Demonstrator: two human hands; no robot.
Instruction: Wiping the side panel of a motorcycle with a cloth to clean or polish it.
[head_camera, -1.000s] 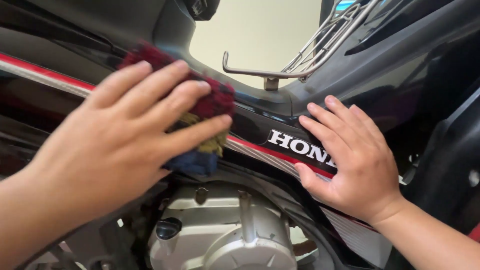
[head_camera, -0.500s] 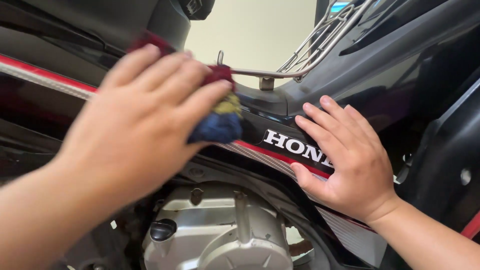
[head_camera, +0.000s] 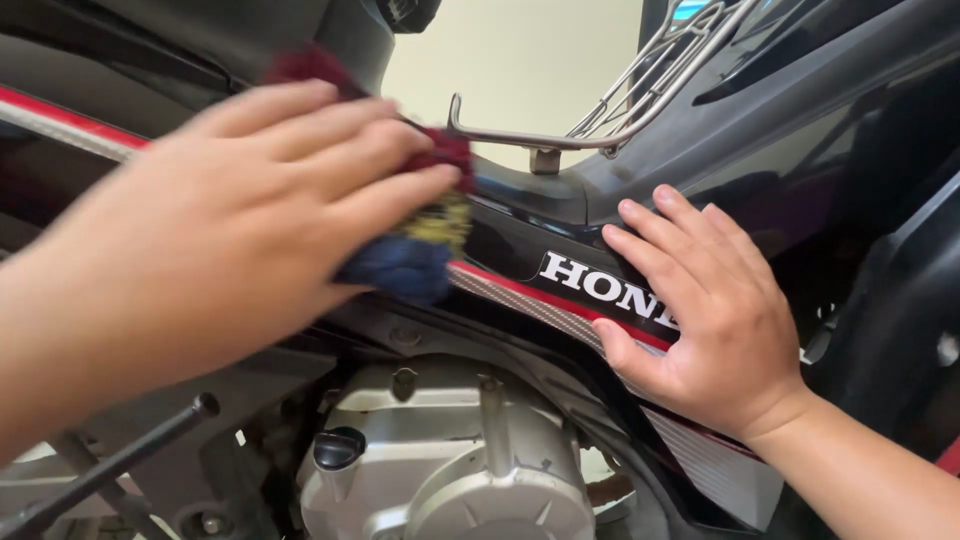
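The left hand (head_camera: 230, 230) lies flat, fingers together, over a bunched cloth (head_camera: 420, 235) and presses it against the black side panel (head_camera: 520, 235) of a motorbike, just above the red stripe (head_camera: 520, 292) that runs along the panel. The cloth shows past the fingertips in red, yellow and dark blue patches. The hand is blurred, so the grip on the cloth reads as a press under the palm and fingers more than a pinch; whether the thumb hooks under it cannot be told. The right hand (head_camera: 715, 335) is spread open, holding nothing, its palm and fingers laid on the same panel further along, partly over white lettering, the thumb down by the stripe. The cloth looks soft, light and limp; it would likely fold and slide easily on the glossy panel, so it is best taken as a wad under the whole hand, with the loose ends tucked in. The panel looks stiff, smooth and easily scratched by grit. Below the hands sits the grey engine case (head_camera: 450, 460) with a black cap (head_camera: 338, 450). Above, a chrome wire rack (head_camera: 640, 90) stands against a pale wall (head_camera: 520, 60). A dark rod (head_camera: 110, 465) crosses the lower left corner.
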